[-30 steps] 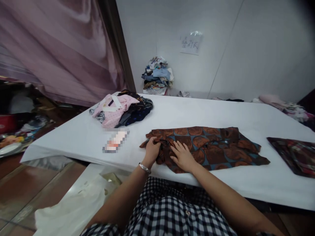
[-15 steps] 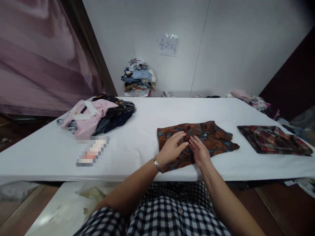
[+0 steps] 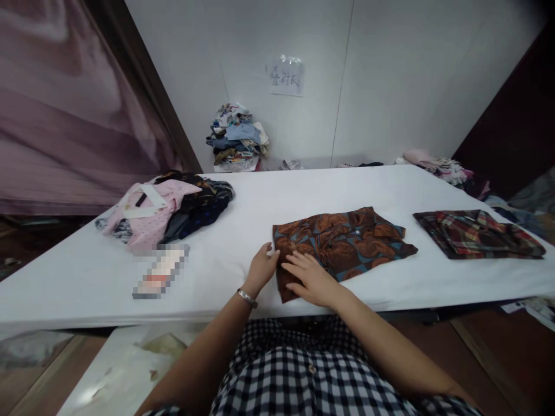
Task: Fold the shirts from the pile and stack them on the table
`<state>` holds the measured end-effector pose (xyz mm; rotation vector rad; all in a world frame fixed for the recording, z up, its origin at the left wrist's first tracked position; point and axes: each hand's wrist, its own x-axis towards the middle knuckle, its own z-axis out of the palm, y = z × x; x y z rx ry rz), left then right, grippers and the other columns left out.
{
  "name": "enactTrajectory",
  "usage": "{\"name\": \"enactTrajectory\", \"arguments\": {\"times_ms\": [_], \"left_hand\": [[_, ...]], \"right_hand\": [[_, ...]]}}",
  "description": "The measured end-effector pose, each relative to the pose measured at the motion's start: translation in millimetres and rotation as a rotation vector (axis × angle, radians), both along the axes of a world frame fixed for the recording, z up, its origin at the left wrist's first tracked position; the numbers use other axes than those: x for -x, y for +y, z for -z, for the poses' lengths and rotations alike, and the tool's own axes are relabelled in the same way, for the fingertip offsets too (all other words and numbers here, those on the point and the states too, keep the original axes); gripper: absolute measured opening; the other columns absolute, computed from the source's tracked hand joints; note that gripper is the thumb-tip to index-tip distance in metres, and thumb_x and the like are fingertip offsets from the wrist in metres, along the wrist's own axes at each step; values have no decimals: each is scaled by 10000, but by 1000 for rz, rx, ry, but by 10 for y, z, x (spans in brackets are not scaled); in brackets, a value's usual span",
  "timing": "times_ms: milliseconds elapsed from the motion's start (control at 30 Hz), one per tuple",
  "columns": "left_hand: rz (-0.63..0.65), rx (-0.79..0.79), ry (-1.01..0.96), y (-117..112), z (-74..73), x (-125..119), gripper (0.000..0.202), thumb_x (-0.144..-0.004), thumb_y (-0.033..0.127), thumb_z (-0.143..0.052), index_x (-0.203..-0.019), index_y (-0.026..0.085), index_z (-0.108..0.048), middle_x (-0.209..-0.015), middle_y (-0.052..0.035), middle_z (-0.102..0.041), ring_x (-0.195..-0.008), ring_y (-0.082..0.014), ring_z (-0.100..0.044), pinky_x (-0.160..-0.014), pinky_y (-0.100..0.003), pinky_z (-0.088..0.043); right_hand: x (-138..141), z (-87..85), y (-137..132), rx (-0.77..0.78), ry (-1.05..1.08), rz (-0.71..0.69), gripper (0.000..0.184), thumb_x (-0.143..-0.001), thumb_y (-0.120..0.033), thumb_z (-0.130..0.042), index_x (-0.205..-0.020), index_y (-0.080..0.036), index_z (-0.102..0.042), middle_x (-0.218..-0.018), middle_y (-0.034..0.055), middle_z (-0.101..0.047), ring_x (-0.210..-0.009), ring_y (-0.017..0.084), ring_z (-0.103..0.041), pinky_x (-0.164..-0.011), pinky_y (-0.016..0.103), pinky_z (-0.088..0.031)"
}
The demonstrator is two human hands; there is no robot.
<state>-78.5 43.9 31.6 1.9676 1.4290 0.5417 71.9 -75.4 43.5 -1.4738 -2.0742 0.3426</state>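
A brown shirt with a round orange and blue pattern (image 3: 347, 240) lies partly folded on the white table (image 3: 269, 202) in front of me. My left hand (image 3: 261, 267) rests at the shirt's near left edge, fingers together and curled against the cloth. My right hand (image 3: 309, 278) lies flat on the near left corner of the shirt, fingers stretched out and pointing left. A watch band shows on my left wrist.
A folded dark plaid shirt (image 3: 477, 233) lies at the right. A heap of pink and dark clothes (image 3: 167, 205) sits at the left, with a blurred small object (image 3: 159, 271) near it. More clothes are stacked by the wall (image 3: 236, 136) and at the far right (image 3: 437, 167).
The shirt's left sleeve has been folded in, making it narrower. Both hands moved from the middle of the shirt to its near left corner. My view turned right.
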Motion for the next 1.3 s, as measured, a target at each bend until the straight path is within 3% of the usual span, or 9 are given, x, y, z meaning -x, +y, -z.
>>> {"name": "enactTrajectory", "arguments": {"times_ms": [133,333,467,567,633,700,900,1100,1300], "left_hand": [[117,-117,118,-8,7,-53,444,-859,282,-556,-1285,162,-521,-1283,-136,-612,-1149,-267,-586,-970,-378,-450],[129,-106,104,-28,37,-29,482,-846,277,-559,-1314,180,-493,-1259,-130,-615,-1140,-262,-588,-927,-357,-453],[27,49,2,117,40,-63,534,-845,419,-574,-1307,164,-494,-1065,-112,-697,-987,-249,-657,-820,-322,-473],[-15,121,-73,210,31,-133,577,-825,469,-595,-1282,127,-512,-994,-120,-719,-948,-250,-669,-784,-309,-475],[-17,126,-76,236,16,-181,542,-805,429,-619,-1241,115,-545,-988,-134,-722,-944,-260,-671,-777,-315,-477],[-8,120,-58,242,7,-213,512,-781,347,-636,-1231,116,-557,-1010,-144,-720,-948,-265,-672,-777,-321,-480],[-55,141,-154,303,97,-177,471,-727,213,-634,-1194,165,-593,-1053,-117,-723,-938,-236,-685,-766,-297,-499],[-70,209,-249,408,147,-161,328,-778,189,-558,-1089,139,-648,-965,-84,-748,-823,-174,-703,-695,-242,-525],[-152,55,-218,890,-197,-45,399,-745,157,-552,-1132,171,-649,-1080,-68,-724,-951,-186,-675,-791,-245,-508]], "right_hand": [[-349,190,19,83,-185,357,423,-880,-194,-510,-1294,-195,-597,-1406,127,-527,-1360,303,-399,-1128,543,-261],[-962,188,-243,26,-43,845,375,-878,-258,-482,-1208,-195,-648,-1195,130,-665,-1128,298,-598,-1016,484,-431],[-670,6,-268,-222,168,602,413,-897,-319,-486,-1271,-202,-614,-1297,106,-613,-1231,264,-534,-1094,473,-379],[-218,-84,-121,-135,243,134,452,-915,-335,-492,-1352,-236,-553,-1419,63,-523,-1311,215,-477,-1118,410,-371],[-49,-73,51,-10,261,-10,508,-916,-345,-491,-1411,-231,-485,-1478,60,-452,-1356,205,-428,-1135,408,-346],[-83,-5,253,80,284,73,560,-904,-364,-501,-1436,-197,-450,-1485,94,-439,-1362,217,-421,-1144,424,-325],[-787,253,538,-21,267,738,612,-868,-398,-523,-1424,-153,-452,-1526,137,-363,-1462,295,-196,-1173,526,-197],[-773,300,348,3,154,635,580,-887,-447,-489,-1395,-169,-491,-1518,136,-378,-1441,285,-263,-1160,490,-244],[-505,217,491,66,0,494,565,-901,-418,-490,-1426,-214,-450,-1544,111,-339,-1463,286,-195,-1160,527,-193]]}}
